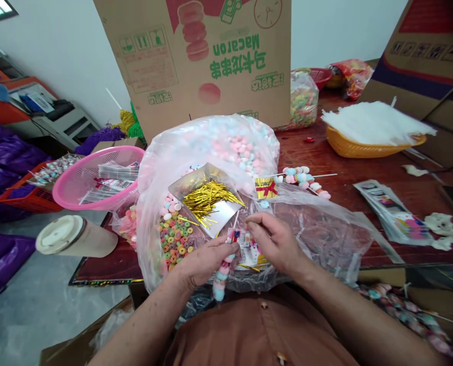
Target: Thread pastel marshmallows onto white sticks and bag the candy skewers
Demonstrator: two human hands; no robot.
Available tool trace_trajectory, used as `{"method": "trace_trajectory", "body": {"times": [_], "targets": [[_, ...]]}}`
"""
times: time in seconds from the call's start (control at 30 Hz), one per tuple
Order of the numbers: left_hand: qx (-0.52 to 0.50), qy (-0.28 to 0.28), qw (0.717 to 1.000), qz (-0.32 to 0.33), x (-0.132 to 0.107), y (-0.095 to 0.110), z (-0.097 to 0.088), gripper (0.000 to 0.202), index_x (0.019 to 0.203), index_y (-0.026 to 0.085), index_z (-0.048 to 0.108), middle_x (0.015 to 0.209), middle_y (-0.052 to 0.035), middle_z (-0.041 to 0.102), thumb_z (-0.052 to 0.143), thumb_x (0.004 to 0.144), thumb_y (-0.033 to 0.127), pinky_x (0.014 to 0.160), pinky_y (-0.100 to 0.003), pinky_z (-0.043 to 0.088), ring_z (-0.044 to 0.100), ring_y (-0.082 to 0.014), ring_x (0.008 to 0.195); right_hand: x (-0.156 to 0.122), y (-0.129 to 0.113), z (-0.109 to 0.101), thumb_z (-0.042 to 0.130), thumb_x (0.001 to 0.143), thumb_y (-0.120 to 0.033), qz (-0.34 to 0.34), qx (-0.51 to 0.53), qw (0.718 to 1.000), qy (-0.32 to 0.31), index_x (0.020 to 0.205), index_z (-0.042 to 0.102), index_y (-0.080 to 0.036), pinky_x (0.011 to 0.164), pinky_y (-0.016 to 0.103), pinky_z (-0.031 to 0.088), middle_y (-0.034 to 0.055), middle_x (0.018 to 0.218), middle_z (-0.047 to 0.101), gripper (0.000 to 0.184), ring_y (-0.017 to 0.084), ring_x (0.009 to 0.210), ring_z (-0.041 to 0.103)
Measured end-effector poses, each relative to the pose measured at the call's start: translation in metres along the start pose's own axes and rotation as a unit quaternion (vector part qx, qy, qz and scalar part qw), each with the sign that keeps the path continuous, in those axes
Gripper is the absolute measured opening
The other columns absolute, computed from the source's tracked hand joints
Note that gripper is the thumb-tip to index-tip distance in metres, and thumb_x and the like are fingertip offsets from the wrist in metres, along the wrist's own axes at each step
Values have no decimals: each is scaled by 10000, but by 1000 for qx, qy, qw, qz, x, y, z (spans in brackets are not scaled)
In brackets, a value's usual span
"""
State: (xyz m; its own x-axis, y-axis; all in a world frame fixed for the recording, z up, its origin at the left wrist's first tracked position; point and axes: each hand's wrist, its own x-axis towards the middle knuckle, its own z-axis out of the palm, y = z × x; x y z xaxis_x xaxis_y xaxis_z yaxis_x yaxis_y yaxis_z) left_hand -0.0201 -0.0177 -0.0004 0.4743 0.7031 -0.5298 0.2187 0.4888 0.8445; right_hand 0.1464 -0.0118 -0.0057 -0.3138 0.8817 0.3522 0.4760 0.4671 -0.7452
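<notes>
Candy skewer (221, 279), lower centre of the frame, slants through your left hand (211, 259), beads down, white stick (236, 221) up; your left thumb and fingers pinch its clear printed sleeve near the top. Your right hand (275, 239), just right of the stick, has thumb and forefinger pressed together; can't tell if a tie is between them. Progress, as judged: skewer is in its sleeve, so that part looks done; no tie can be made out round the neck, so closing it looks left. Gold twist ties (211, 198) lie loose just above your hands, mid-frame, plenty remaining. A flat printed sleeve (254, 254) lies beneath your hands. Right of centre, a few strung skewers (298, 175) look unsleeved, so more work left; a stack of flat sleeves (394, 213) lies at the right. Lower right, a batch of skewers (405, 310) looks sleeved, likely finished, though blur hides their necks. Farther out: ring candies (176, 244) left of your hands, big bag of marshmallows (211, 132) upper centre, pink basket (69, 190) holding printed packets at left, Macaron carton (153, 76) at top.
</notes>
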Motion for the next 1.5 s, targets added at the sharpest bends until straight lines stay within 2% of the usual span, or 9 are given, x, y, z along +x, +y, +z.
{"method": "trace_trajectory", "body": {"times": [0.1, 0.2, 0.3, 0.53, 0.67, 0.8, 0.97, 1.27, 1.5], "targets": [[92, -22, 995, 14, 2, 6, -3, 295, 617, 168, 467, 546, 32, 464, 446, 793, 404, 468, -209, 350, 414, -87, 493, -1, 1, -11, 369, 873, -132, -265, -194, 941, -86, 1175, 511, -150, 962, 475, 316, 122, 1183, 578, 335, 247, 1138, 455], [183, -87, 979, 15, 1, 14, -5, 287, 578, 166, 497, 544, 25, 477, 472, 781, 369, 531, -237, 397, 437, -109, 531, -4, 5, -11, 306, 889, -90, -341, -295, 876, -169, 1139, 530, -105, 1018, 521, 213, 120, 1038, 634, 336, 235, 1031, 506], [322, -89, 942, 15, -1, 17, -2, 209, 667, 161, 554, 590, 5, 541, 503, 777, 330, 544, -261, 416, 482, -135, 542, -10, 10, -3, 347, 867, -99, -264, -259, 890, -268, 885, 594, -111, 970, 512, 275, 95, 779, 637, 248, 212, 818, 547], [671, 103, 662, 317, -15, -3, -6, 187, 886, 156, 613, 836, -98, 655, 434, 830, 153, 702, -358, 463, 600, -218, 759, -11, 0, 11, 259, 834, -178, 100, 32, 927, -361, 656, 443, -194, 523, 276, 447, -52, 393, 367, 256, 143, 436, 497], [446, 252, 772, 375, -24, -21, -21, 171, 886, 188, 654, 849, -76, 684, 503, 808, 206, 707, -304, 482, 624, -182, 769, -14, 11, 8, 115, 906, -301, 188, 200, 918, -285, 737, 457, -193, 468, 255, 433, -30, 482, 461, 397, 132, 441, 502], [36, 407, 907, 105, -26, -30, -25, 196, 813, 193, 644, 592, 12, 615, 624, 705, 355, 437, -229, 420, 584, -143, 506, -33, 23, 21, 401, 855, -249, 117, -35, 975, -184, 760, 560, -157, 727, 316, 439, 91, 817, 601, 207, 187, 797, 553], [-206, 373, 905, -6, -19, -31, -14, 299, 758, 175, 608, 523, 47, 576, 713, 552, 365, 342, -176, 310, 491, -93, 362, -47, 23, 44, 452, 769, -64, 89, -162, 958, -220, 743, 588, -115, 753, 370, 404, 159, 834, 604, 147, 248, 844, 531], [-199, 324, 925, -15, -9, -31, 6, 278, 735, 161, 607, 501, 41, 561, 693, 550, 350, 312, -139, 245, 492, -80, 375, -27, 14, 12, 392, 858, -175, 150, 50, 983, -97, 717, 435, -195, 557, 217, 366, -21, 639, 521, 149, 115, 597, 472], [-178, 275, 945, -6, 0, -28, 25, 242, 744, 175, 598, 450, 77, 462, 608, 631, 389, 301, -143, 204, 326, -41, 307, -16, -8, 35, 436, 829, -213, 158, 119, 978, -70, 676, 443, -191, 543, 216, 322, -28, 611, 499, 155, 109, 582, 444]]}}
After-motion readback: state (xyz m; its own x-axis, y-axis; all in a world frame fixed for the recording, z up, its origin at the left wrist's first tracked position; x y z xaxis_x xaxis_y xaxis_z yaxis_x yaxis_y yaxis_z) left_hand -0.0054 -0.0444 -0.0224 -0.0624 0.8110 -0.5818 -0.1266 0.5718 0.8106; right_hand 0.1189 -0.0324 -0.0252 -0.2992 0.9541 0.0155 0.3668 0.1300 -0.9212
